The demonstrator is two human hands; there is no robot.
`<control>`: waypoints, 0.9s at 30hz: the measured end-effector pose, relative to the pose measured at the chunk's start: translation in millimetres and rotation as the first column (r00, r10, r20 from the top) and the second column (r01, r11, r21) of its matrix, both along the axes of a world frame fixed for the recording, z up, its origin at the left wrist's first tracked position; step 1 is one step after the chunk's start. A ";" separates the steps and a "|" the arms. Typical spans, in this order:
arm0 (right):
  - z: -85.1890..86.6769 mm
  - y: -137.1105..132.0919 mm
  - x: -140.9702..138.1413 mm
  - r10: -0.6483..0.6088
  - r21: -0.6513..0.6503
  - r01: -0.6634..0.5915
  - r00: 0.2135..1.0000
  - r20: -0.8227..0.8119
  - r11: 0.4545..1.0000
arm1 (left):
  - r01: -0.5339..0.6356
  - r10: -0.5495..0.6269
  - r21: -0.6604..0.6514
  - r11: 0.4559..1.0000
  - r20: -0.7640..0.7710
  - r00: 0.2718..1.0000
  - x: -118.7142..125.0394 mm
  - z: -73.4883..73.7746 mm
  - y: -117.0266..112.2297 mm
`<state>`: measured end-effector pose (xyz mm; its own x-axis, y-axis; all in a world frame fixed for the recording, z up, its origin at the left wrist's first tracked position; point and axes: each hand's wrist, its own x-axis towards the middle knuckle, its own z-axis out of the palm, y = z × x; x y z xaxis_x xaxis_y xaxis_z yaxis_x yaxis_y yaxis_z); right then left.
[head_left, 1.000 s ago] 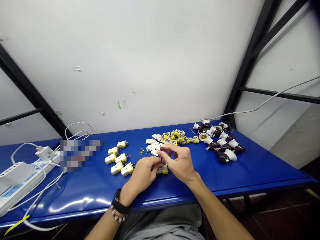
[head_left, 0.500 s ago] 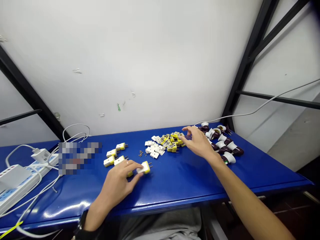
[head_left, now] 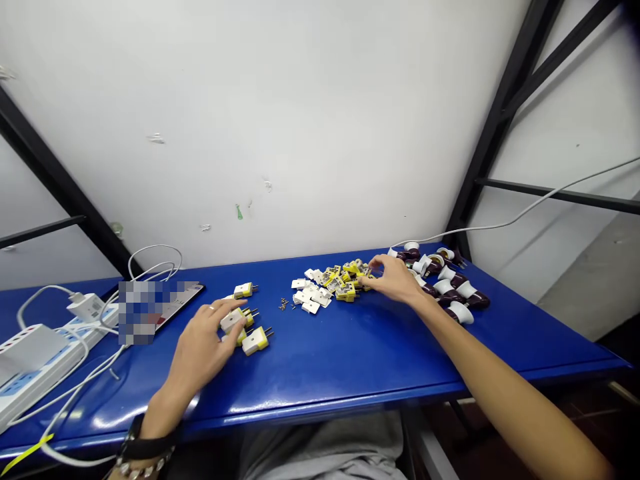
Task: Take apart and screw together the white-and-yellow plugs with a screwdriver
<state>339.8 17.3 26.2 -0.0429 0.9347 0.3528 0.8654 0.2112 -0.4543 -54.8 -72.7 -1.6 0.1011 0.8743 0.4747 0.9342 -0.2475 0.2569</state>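
My left hand (head_left: pixel 203 343) is at the left of the blue table, its fingers closed around a white and yellow plug (head_left: pixel 233 321). Close beside it lies another such plug (head_left: pixel 255 341), its two pins pointing right. A further plug (head_left: pixel 243 290) sits behind them, and others are partly hidden by my fingers. My right hand (head_left: pixel 395 278) reaches to the right edge of a pile of open yellow plug halves (head_left: pixel 346 291), thumb and forefinger curled about a yellow plug half there. White plug covers (head_left: pixel 310 307) are heaped left of that pile.
Small screws (head_left: pixel 284 304) lie left of the covers. Several dark red and white lamp holders (head_left: pixel 445 288) crowd the right side. At the left are a power strip (head_left: pixel 30 383), loose white cables (head_left: pixel 80 390) and a partly blurred flat object (head_left: pixel 177 303). A white wall stands behind.
My left hand has moved left with a plug toward the other plugs, and one plug now lies to its right. My right fingers have lowered and drawn closer together at the yellow pile.
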 end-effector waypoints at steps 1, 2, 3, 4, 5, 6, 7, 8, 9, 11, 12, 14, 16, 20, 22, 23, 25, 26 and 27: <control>2.6 -5.2 -3.6 0.013 0.039 -0.012 1.000 -0.027 0.999 | 0.076 -0.076 0.008 0.997 -0.014 0.997 12.1 2.3 1.0; 4.6 -11.4 -8.2 0.051 0.064 -0.048 0.997 -0.051 0.997 | 0.151 -0.151 0.009 0.988 -0.034 0.988 25.3 4.1 2.6; 5.3 -18.3 -13.9 0.122 0.085 -0.116 0.990 -0.066 0.990 | 0.224 -0.225 -0.024 0.974 -0.062 0.972 39.1 5.2 4.8; 4.7 -25.3 -20.4 0.214 0.084 -0.209 0.975 -0.061 0.974 | 0.290 -0.294 -0.061 0.955 -0.099 0.951 52.8 5.3 7.5; 2.4 -32.1 -27.2 0.307 0.062 -0.304 0.951 -0.047 0.951 | 0.320 -0.330 -0.093 0.943 -0.139 0.934 66.0 4.6 10.5; -1.3 -37.9 -34.0 0.385 0.030 -0.385 0.923 -0.015 0.923 | 0.333 -0.353 -0.128 0.934 -0.193 0.916 78.2 3.2 13.6; -6.0 -42.4 -40.3 0.447 -0.008 -0.447 0.894 0.020 0.895 | 0.339 -0.370 -0.162 0.927 -0.247 0.895 88.8 1.3 16.8; -11.4 -45.5 -45.7 0.486 -0.051 -0.484 0.872 0.056 0.874 | 0.335 -0.376 -0.182 0.924 -0.293 0.879 97.5 -0.6 19.7; -17.0 -47.1 -49.9 0.508 -0.087 -0.502 0.857 0.082 0.861 | 0.336 -0.383 -0.192 0.922 -0.330 0.863 104.3 -2.3 22.3; -26.6 -46.8 -54.4 0.530 -0.130 -0.517 0.841 0.111 0.846 | 0.344 -0.393 -0.192 0.919 -0.370 0.842 111.7 -3.9 26.4; -30.2 -45.7 -54.9 0.535 -0.136 -0.520 0.838 0.112 0.843 | 0.356 -0.404 -0.194 0.914 -0.374 0.835 112.8 -3.7 28.0; -35.0 -43.3 -53.7 0.542 -0.122 -0.531 0.835 0.096 0.839 | 0.383 -0.436 -0.210 0.899 -0.363 0.824 111.4 -2.5 30.7; -37.5 -41.9 -52.0 0.557 -0.101 -0.550 0.827 0.067 0.829 | 0.396 -0.450 -0.219 0.892 -0.350 0.822 107.7 -1.6 33.4; -40.5 -42.3 -51.2 0.581 -0.079 -0.577 0.813 0.036 0.813 | 0.367 -0.418 -0.203 0.908 -0.363 0.833 101.9 -3.4 37.8; -41.5 -42.8 -51.6 0.582 -0.068 -0.579 0.813 0.035 0.813 | 0.385 -0.438 -0.210 0.899 -0.362 0.823 101.1 -4.0 38.1; -41.8 -43.0 -51.7 0.582 -0.066 -0.580 0.812 0.030 0.812 | 0.399 -0.451 -0.211 0.892 -0.357 0.818 100.9 -4.0 37.7; -42.0 -43.1 -51.4 0.584 -0.069 -0.582 0.812 0.014 0.810 | 0.419 -0.466 -0.206 0.884 -0.334 0.819 100.4 -3.3 36.4; -42.2 -43.0 -51.2 0.583 -0.073 -0.581 0.812 0.005 0.810 | 0.422 -0.468 -0.204 0.883 -0.316 0.826 99.8 -2.9 35.9; -42.4 -42.8 -51.0 0.581 -0.076 -0.579 0.814 -0.003 0.812 | 0.425 -0.470 -0.205 0.881 -0.291 0.833 98.9 -2.7 35.6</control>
<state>288.8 -25.5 -16.2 -0.5910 0.7561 0.2813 0.6009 0.6452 -0.4718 44.1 -37.1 -4.3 0.6238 0.7455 0.2348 0.7639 -0.6451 0.0188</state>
